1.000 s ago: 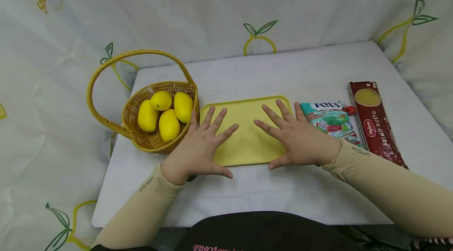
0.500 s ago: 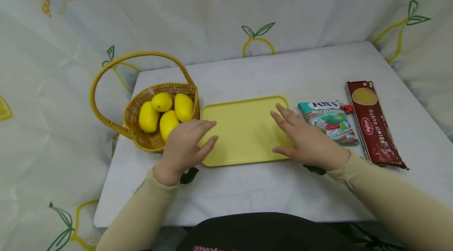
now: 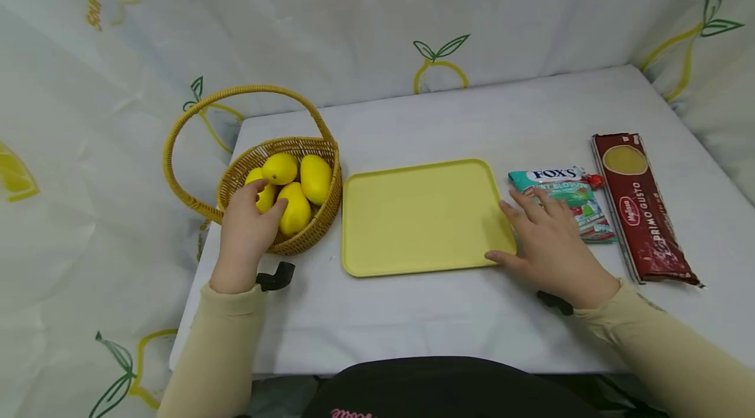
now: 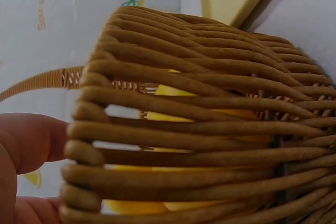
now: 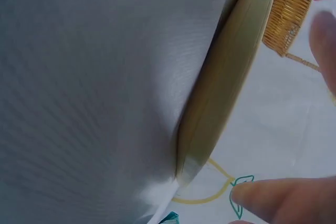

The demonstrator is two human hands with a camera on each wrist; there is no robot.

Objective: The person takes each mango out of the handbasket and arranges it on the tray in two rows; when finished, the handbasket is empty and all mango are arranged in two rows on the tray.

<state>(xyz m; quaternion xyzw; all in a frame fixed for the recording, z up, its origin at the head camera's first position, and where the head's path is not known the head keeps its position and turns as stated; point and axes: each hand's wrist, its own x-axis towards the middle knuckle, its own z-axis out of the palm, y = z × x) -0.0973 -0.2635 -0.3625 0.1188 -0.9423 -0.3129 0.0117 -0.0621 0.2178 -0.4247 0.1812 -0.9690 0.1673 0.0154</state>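
My left hand is over the front left of the wicker basket, its fingers bent loosely above the yellow lemons; no lemon is seen in its grip. In the left wrist view the basket's woven side fills most of the picture, fingers at its rim. My right hand, fingers spread, hovers between the yellow tray and the Fox's candy bag, partly covering both. The right wrist view shows the tray's edge and fingertips apart from it.
A dark red Melissa pasta pack lies at the right of the white table, beside a small red-wrapped candy. The basket's tall handle arches up at the back left. A lemon-print cloth hangs behind.
My left hand has moved left, from beside the tray to over the basket. My right hand has shifted right toward the candy bag. The view has shifted slightly.
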